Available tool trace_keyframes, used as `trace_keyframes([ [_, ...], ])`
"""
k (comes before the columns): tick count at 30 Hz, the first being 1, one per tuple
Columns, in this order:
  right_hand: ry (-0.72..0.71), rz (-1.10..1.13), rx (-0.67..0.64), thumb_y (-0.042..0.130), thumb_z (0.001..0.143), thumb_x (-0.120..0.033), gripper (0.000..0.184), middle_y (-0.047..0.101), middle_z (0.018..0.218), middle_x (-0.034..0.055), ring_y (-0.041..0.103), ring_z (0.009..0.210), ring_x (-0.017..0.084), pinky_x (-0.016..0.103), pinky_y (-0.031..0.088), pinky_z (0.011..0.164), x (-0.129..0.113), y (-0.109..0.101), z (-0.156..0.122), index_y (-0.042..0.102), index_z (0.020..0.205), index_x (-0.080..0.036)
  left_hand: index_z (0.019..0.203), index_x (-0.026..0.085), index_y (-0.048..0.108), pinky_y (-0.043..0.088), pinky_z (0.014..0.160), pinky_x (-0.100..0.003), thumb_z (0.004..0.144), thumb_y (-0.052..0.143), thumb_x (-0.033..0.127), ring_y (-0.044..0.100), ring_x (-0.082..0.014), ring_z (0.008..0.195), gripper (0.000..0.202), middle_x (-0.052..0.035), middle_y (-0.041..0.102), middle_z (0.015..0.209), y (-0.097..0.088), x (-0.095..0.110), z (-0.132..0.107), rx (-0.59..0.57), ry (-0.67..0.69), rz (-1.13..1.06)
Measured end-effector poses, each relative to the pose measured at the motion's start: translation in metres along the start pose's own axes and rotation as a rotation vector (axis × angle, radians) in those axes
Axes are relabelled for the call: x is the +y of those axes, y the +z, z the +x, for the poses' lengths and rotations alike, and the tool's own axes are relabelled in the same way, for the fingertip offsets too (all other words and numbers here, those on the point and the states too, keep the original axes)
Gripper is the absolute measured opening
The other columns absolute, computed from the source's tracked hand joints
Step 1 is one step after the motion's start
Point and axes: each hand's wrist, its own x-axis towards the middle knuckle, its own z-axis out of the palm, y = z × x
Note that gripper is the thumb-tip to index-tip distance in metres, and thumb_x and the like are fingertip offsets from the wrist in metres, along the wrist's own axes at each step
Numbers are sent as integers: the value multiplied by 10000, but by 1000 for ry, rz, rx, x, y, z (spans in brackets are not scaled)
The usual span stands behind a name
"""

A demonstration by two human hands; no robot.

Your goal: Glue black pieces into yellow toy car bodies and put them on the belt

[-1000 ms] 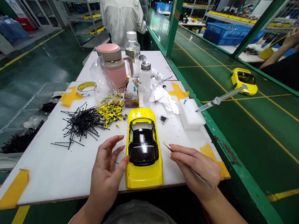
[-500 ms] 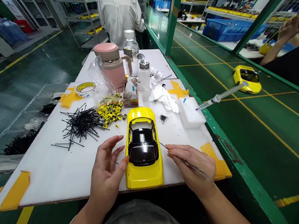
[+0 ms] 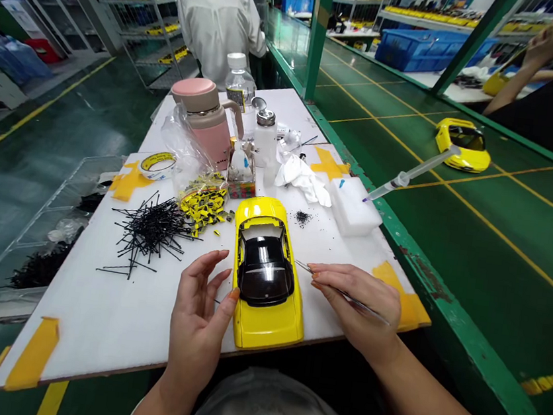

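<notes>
A yellow model car body (image 3: pixel 266 279) with a black roof lies on the white work board (image 3: pixel 110 308), nose pointing away from me. My left hand (image 3: pixel 200 315) rests just left of it, fingers spread, thumb tip touching the car's side. My right hand (image 3: pixel 360 305) lies right of the car, fingers closed on thin metal tweezers (image 3: pixel 321 278) whose tips point at the car's right side. A heap of thin black rods (image 3: pixel 150 228) and a pile of small yellow parts (image 3: pixel 204 204) lie further back on the left.
Behind the car stand a pink jug (image 3: pixel 207 118), a water bottle (image 3: pixel 239 82), small bottles, a tape roll (image 3: pixel 158 163), a white cloth (image 3: pixel 304 177) and a white foam block (image 3: pixel 353 207) with a syringe (image 3: pixel 405 174). A second yellow car (image 3: pixel 463 144) sits on the green conveyor. Other people work beyond.
My right hand with the tweezers has drifted slightly left toward the car. The view has tipped a little. The left hand and the car have stayed put.
</notes>
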Motion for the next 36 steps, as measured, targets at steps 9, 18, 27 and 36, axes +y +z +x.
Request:
trace_keyframes([
  [9, 18, 6, 22, 722, 873, 29, 305, 792, 1042, 45, 767, 950, 187, 283, 626, 832, 1, -1, -1, 768, 1060, -208, 1301, 332, 602, 494, 1109, -279, 891, 752, 266, 531, -200, 1394, 442, -51, 611, 1403, 1, -1, 1, -5, -8, 2],
  [18, 12, 8, 0, 722, 880, 22, 280, 795, 1023, 54, 767, 935, 180, 273, 624, 826, -1, 1, 2, 765, 1047, -199, 1304, 321, 598, 495, 1109, -286, 894, 745, 250, 531, -200, 1395, 441, -53, 607, 1406, 1, -1, 0, -7, -1, 10],
  [27, 35, 18, 41, 727, 874, 25, 303, 794, 1031, 48, 767, 947, 191, 298, 627, 829, 1, 0, 0, 767, 1053, -216, 1306, 314, 593, 486, 1124, -321, 891, 748, 256, 516, -224, 1412, 447, -65, 598, 1416, 1, 0, 0, -7, -20, 10],
  [36, 20, 20, 1, 721, 880, 22, 283, 796, 1023, 56, 768, 939, 185, 283, 627, 822, 1, 0, 2, 764, 1050, -201, 1310, 321, 597, 488, 1118, -307, 891, 753, 258, 518, -218, 1410, 451, -58, 601, 1416, 1, 0, 0, -7, -14, 3],
])
